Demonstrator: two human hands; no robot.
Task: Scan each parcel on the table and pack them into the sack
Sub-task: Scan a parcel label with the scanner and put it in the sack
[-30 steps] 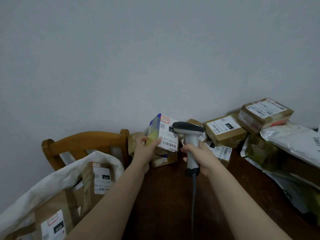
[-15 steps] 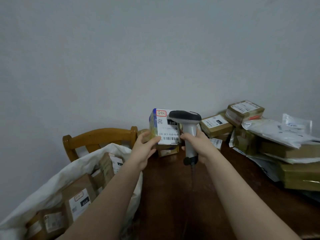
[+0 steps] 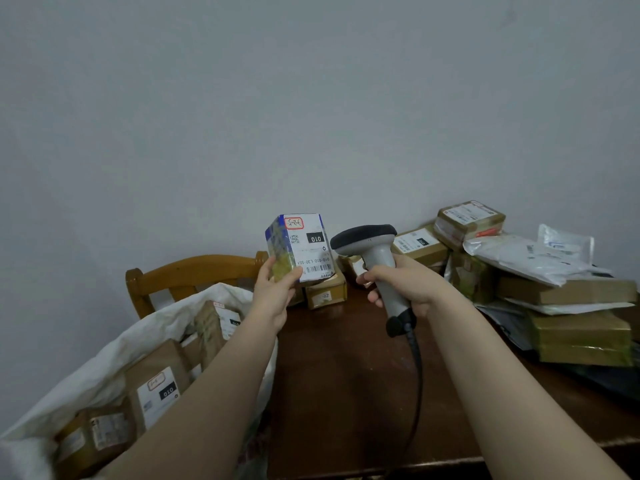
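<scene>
The dark wooden surface (image 3: 346,393) runs back to the wall. At its left edge the white sack (image 3: 114,351) gapes open in front of a wooden chair (image 3: 194,268), with several labelled boxes already inside. At the right, a heap of parcels (image 3: 571,292) crowds the far corner, brown cartons and pale mailer bags, well apart from the sack.

Between the two, the small parcel (image 3: 304,247) is held up above the surface. Its long axis stands nearly upright, tilted a little, with the white label toward the camera. The left hand (image 3: 273,296) has its grip pinched on the lower left corner, thumb on the label face.

Just to the right, not touching, is the scanner (image 3: 377,258). The right hand (image 3: 408,285) has its grip wrapped round the handle, and the head seems to point toward the wall rather than at the label.

The sack mouth lies down and left of the parcel, on the left hand's side — probably a short drop with nothing between, once the code is read. A small carton (image 3: 325,294) rests just behind the parcel.
</scene>
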